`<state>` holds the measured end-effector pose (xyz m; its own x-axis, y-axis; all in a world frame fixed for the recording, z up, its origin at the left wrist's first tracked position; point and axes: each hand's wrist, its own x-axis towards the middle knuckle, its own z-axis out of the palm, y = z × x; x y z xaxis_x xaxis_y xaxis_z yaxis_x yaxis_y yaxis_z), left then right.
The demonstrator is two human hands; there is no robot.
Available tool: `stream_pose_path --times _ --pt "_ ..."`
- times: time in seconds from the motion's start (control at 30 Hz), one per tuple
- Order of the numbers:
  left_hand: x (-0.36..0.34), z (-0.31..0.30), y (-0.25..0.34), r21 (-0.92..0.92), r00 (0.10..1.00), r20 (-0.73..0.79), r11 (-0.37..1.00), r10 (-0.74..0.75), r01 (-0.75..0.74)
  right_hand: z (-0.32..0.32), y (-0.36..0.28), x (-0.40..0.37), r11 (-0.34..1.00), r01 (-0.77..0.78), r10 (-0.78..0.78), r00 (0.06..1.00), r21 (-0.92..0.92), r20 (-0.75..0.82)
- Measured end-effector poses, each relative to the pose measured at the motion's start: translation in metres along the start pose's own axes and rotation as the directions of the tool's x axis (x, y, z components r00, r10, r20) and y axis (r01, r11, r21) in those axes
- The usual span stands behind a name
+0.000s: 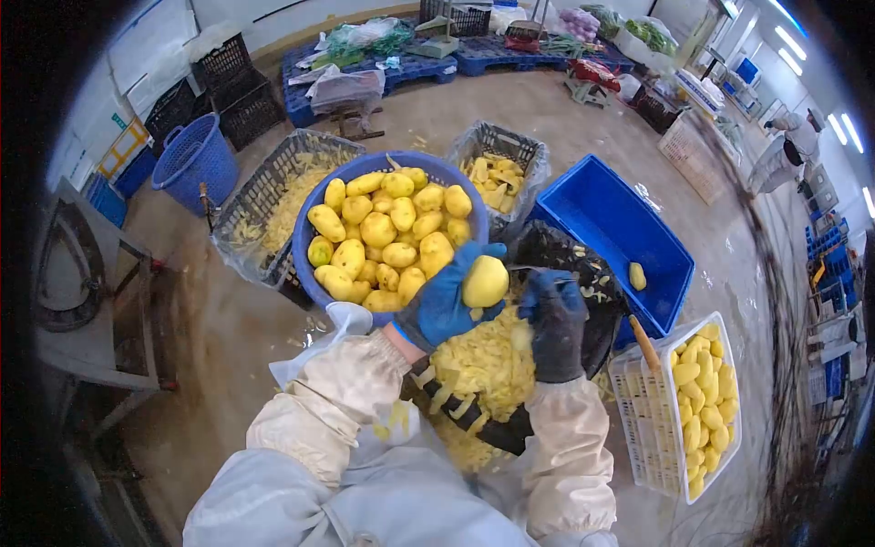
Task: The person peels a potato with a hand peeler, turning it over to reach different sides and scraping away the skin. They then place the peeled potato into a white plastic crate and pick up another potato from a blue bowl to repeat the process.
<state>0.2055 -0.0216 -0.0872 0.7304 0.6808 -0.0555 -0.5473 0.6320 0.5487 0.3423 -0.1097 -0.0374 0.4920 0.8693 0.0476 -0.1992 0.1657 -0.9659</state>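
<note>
In my blue-gloved left hand (pixel 442 301) a pale peeled potato (pixel 485 281) is gripped, fingers wrapped round its far side. Close on its right, my right hand (pixel 556 324), in a darker blue glove, is closed. A thin tool (pixel 523 267) juts from it toward the potato; its kind I cannot tell, as the fist hides most of it. Below both hands lies a heap of yellow peelings (pixel 488 369). Just beyond my left hand, a round blue-purple basket (pixel 304 239) is piled with yellow potatoes (pixel 387 228).
A white crate (pixel 635 419) of peeled potatoes stands at the right. Behind it is a blue bin (pixel 597 196) with one potato (pixel 637 276) inside. Lined crates with peelings (pixel 290 205) and potato pieces (pixel 497 173) flank the basket. A person (pixel 788 150) stands far right.
</note>
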Motion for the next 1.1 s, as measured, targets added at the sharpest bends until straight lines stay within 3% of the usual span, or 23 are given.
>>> stream_pose_path --times 0.07,0.2,0.23,0.27,0.33,0.4,0.47,0.5,0.53,0.57,0.6,0.63,0.67,0.7,0.73,0.77,0.8,0.87,0.9,0.93,1.0,1.03,1.1 --pt "0.005 -0.016 -0.011 0.354 0.989 -0.003 0.925 0.149 -0.138 0.005 0.014 0.001 0.991 -0.041 0.032 0.997 0.13 0.07" --pt "-0.001 -0.019 0.001 0.02 0.996 0.089 1.0 -0.014 0.012 0.011 0.009 -0.004 0.991 -0.003 -0.011 0.995 0.135 0.096" --pt "-0.008 -0.006 0.003 0.302 0.994 -0.003 0.947 0.112 -0.106 0.018 0.017 -0.01 0.999 0.025 -0.028 0.992 0.026 0.122" --pt "-0.007 0.0 0.005 0.26 0.996 -0.067 0.965 0.058 -0.039 0.021 0.025 -0.013 0.995 0.054 -0.041 0.988 -0.081 0.146" --pt "-0.005 0.011 0.01 0.15 0.98 -0.192 0.985 -0.052 0.082 0.014 0.031 -0.005 0.99 0.08 -0.064 0.989 -0.113 0.131" --pt "-0.005 -0.005 0.007 -0.125 0.969 0.201 0.978 -0.142 0.169 -0.009 0.015 0.015 0.991 0.12 -0.129 0.975 -0.056 -0.183" --pt "-0.009 0.009 0.014 -0.15 0.96 0.232 0.969 -0.156 0.194 -0.031 0.025 0.028 0.99 0.133 -0.121 0.964 0.04 -0.235" --pt "-0.014 0.019 0.016 0.298 0.996 0.094 0.954 0.008 -0.036 -0.023 0.016 0.02 0.992 0.071 -0.056 0.989 0.106 -0.136" --pt "-0.015 0.019 0.012 0.503 0.991 0.067 0.853 0.119 -0.136 -0.014 0.011 0.012 0.987 -0.003 0.008 1.0 0.158 -0.026" --pt "-0.016 0.02 0.008 0.691 0.973 0.038 0.698 0.227 -0.19 -0.004 0.023 0.004 0.998 0.065 -0.066 0.995 0.024 0.075" --pt "-0.015 0.012 0.001 0.77 0.927 0.2 0.535 0.317 -0.349 -0.005 0.021 0.005 0.998 0.061 -0.062 0.996 0.026 0.071" --pt "-0.013 0.004 -0.005 0.799 0.854 0.371 0.344 0.365 -0.494 -0.006 0.017 0.01 0.992 0.079 -0.082 0.997 -0.102 -0.017" --pt "-0.008 -0.003 -0.007 0.8 0.855 0.372 0.343 0.36 -0.493 -0.011 0.013 0.014 0.969 0.089 -0.114 0.989 -0.23 -0.098" --pt "-0.001 -0.011 -0.006 0.411 0.974 0.205 0.894 0.101 -0.179 -0.047 0.044 0.03 0.993 0.112 -0.108 0.989 0.037 -0.097" --pt "0.003 -0.014 -0.002 -0.173 0.946 0.226 0.947 -0.231 0.272 -0.056 0.035 0.031 0.994 0.067 -0.062 0.996 0.083 -0.066" --pt "0.006 -0.012 -0.003 -0.267 0.948 0.259 0.93 -0.183 0.253 -0.04 0.017 0.023 0.99 0.012 -0.004 0.998 0.141 -0.058" --pt "0.007 -0.006 -0.004 -0.271 0.948 0.263 0.929 -0.179 0.251 -0.02 0.004 0.014 0.98 -0.045 0.054 0.998 0.193 -0.044" --pt "0.006 0.002 -0.006 -0.222 0.99 -0.032 0.967 -0.139 0.128 -0.002 0.014 0.001 0.961 -0.146 0.122 0.986 0.235 0.111" --pt "0.002 -0.001 -0.005 -0.138 0.957 0.257 0.974 -0.137 0.177 -0.004 0.029 0.001 0.941 -0.184 0.14 0.976 0.284 0.166" --pt "0.001 -0.004 -0.003 -0.137 0.956 0.255 0.974 -0.143 0.183 -0.007 0.034 0.004 0.94 -0.185 0.143 0.976 0.288 0.161" --pt "0.003 -0.008 0.001 0.18 0.955 0.162 0.959 -0.25 0.22 -0.017 0.037 0.015 0.873 -0.212 0.176 0.977 0.438 0.122" --pt "0.0 -0.004 0.004 0.179 0.956 0.16 0.96 -0.245 0.216 -0.018 0.037 0.015 0.835 -0.182 0.141 0.983 0.519 0.118" --pt "-0.007 0.006 0.009 0.168 0.979 0.053 0.968 -0.197 0.186 -0.021 0.034 0.014 0.852 -0.179 0.144 0.984 0.493 0.109"
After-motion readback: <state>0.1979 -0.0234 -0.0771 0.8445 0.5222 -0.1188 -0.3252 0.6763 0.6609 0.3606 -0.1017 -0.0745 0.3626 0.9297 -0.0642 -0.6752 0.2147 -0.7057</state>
